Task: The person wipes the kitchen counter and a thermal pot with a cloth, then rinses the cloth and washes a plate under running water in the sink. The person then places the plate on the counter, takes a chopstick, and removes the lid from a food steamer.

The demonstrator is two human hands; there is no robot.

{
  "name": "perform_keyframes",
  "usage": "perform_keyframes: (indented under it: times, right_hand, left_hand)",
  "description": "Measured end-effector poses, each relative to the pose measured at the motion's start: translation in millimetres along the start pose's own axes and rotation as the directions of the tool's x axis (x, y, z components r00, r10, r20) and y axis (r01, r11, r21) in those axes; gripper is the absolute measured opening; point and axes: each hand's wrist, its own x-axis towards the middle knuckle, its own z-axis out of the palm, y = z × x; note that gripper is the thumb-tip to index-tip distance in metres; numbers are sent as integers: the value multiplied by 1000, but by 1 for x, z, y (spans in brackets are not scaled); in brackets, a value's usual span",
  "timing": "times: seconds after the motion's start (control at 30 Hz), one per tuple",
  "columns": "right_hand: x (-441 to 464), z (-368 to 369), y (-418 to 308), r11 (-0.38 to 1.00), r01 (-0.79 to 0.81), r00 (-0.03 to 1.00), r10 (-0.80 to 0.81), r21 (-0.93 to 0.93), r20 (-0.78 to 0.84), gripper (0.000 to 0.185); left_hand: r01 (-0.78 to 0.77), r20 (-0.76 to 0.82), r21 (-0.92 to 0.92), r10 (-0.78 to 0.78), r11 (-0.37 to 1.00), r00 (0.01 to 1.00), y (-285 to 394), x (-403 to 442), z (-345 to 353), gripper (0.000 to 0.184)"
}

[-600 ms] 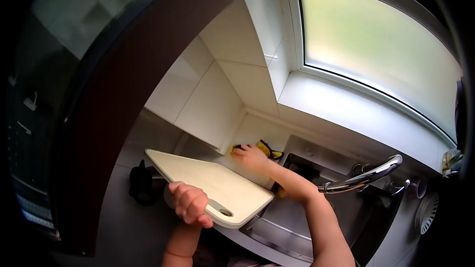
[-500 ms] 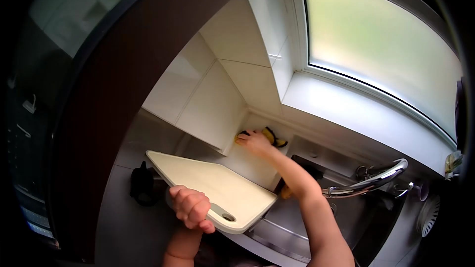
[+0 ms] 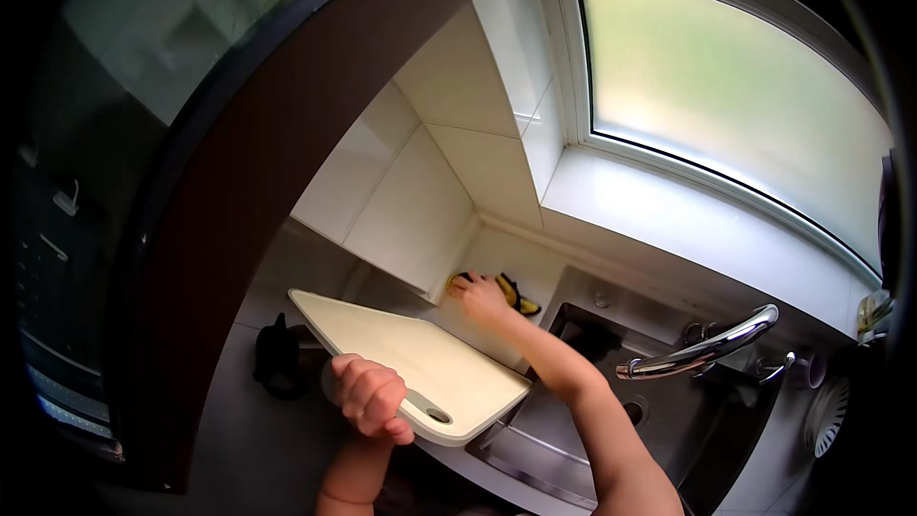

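Presently, my left hand (image 3: 371, 397) grips the board (image 3: 420, 354), my right hand (image 3: 482, 300) the cloth (image 3: 510, 290); apparently wiping; next, hold board clear.

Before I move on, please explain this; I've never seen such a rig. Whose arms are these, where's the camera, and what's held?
There is no machine: these are a person's own arms and bare hands, seen by a camera worn on the head, looking forward and down. The left hand grips the edge of a pale cutting board. The right hand is on a yellow-and-black cloth-like item on the counter; whether it grips is unclear. Beside that is a metal sink, with a chrome faucet above it.
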Motion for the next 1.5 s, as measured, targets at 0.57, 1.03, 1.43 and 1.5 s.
perform_keyframes:
  times: [0.57,1.03,1.43,1.5]
  right_hand:
    - [-126,-84,74,770,-614,787,584,-171,-199,41]
    - [-242,-125,83,255,-936,189,945,241,-268,37]
    - [-180,-108,97,855,-516,831,486,-49,-271,42]
    - [-199,-113,92,777,-618,757,548,-120,-354,38]
  left_hand:
    - [-143,-202,42,149,989,968,-4,33,46,31]
    - [-282,-279,-102,245,954,929,-23,130,161,27]
    - [-250,-225,-22,239,968,945,-50,145,207,35]
    - [-205,-131,-11,202,979,971,-57,136,210,39]
